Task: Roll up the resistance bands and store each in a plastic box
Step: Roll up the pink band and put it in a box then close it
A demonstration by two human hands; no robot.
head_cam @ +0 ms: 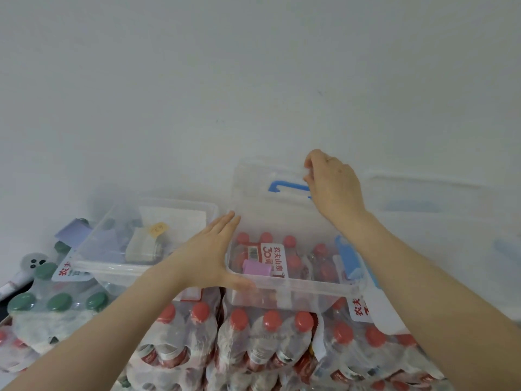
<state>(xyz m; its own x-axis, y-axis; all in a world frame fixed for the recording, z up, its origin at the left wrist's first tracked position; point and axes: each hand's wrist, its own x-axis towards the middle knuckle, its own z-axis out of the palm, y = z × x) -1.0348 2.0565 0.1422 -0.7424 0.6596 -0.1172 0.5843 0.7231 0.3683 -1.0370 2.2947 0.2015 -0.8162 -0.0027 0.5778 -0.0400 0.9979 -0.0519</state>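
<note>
While my left hand [207, 259] lies flat against the left wall of the clear plastic box [293, 286], fingers straight and together, thumb along the near rim, my right hand [334, 184] is up at the raised clear lid [270, 204], fingers curled onto its top edge next to the blue handle [287, 187]. Lid is tilted up toward the white wall [253, 80], hinged open over the box. Rolled purple resistance band [257, 268] sits inside the box, near the front left corner. Blue latch [349, 260] hangs at the box's right end. Box rests on shrink-wrapped packs of red-capped bottles [253, 340]; I can see the caps through its bottom. Second clear box [141, 238] just to the left, open, holding papers and small items I can't make out. Green-capped bottles [59, 301] further left. More clear boxes [439, 210] on the right, blurred, contents not readable.
</note>
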